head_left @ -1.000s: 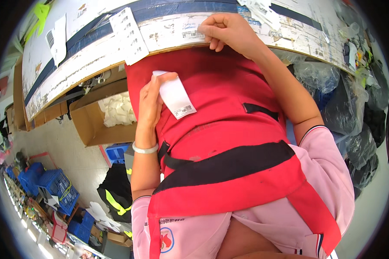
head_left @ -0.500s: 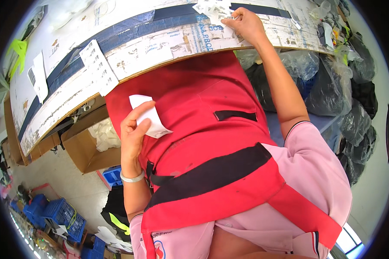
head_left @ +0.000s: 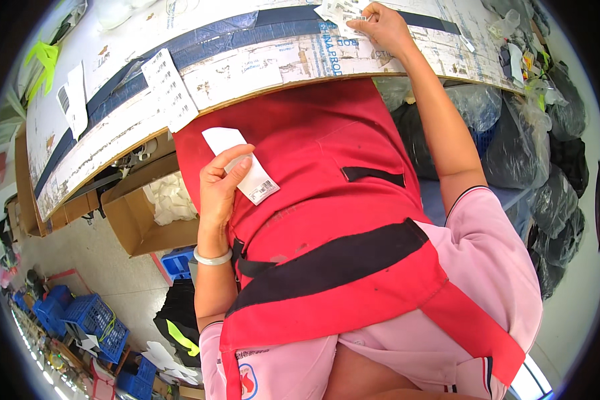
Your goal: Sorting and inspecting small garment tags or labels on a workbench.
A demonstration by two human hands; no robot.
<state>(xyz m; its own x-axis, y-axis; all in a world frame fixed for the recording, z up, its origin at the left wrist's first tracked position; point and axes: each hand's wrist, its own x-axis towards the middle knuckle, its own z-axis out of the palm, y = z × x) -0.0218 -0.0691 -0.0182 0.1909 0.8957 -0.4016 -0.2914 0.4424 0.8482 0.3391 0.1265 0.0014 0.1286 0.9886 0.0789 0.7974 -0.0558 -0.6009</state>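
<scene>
My left hand (head_left: 225, 183) is closed on a strip of white paper labels (head_left: 239, 141), pinched between thumb and fingers in front of my red apron (head_left: 327, 153). Small dark print shows at the strip's lower end. On the tabletop, my right hand (head_left: 388, 32) reaches out with thumb and fingertips pinched on a label at the edge of a loose pile of small printed labels (head_left: 340, 12). Its fingers partly cover that label. Nearer my left side, a longer sheet of printed labels (head_left: 169, 90) lies across the table edge.
The worn, cardboard-covered table (head_left: 300, 61) carries dark tape strips. A folded white paper (head_left: 75, 100) lies at its left. Below are an open carton (head_left: 137, 223) with pale pieces inside and a blue crate (head_left: 99, 323). Black plastic bags (head_left: 513, 150) crowd the right side.
The label strip in my left hand has turned and straightened, so its printed lower end faces up more. My right hand stays at the label pile. The whole view has shifted slightly.
</scene>
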